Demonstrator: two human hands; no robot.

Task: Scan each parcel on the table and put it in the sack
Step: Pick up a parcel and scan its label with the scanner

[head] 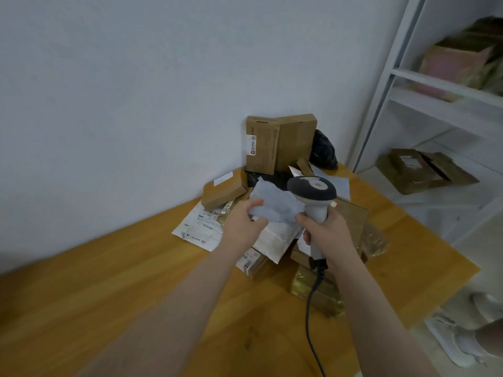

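My left hand (245,221) grips a small pale grey soft parcel (275,205) and holds it up over the pile. My right hand (328,235) is wrapped round the handle of a grey and white barcode scanner (311,190), whose head sits just right of that parcel; a small red light shows on its side. Its black cable (310,308) hangs down toward me. Under both hands lies a heap of parcels: white mailer bags (198,224), brown boxes (223,193) and a yellowish wrapped package (307,285). No sack is in view.
Two tall cardboard boxes (277,142) lean on the wall at the wooden table's (109,281) far corner, a black bag (322,151) beside them. White shelving (441,110) with more boxes stands to the right. A white shoe (457,341) is on the floor.
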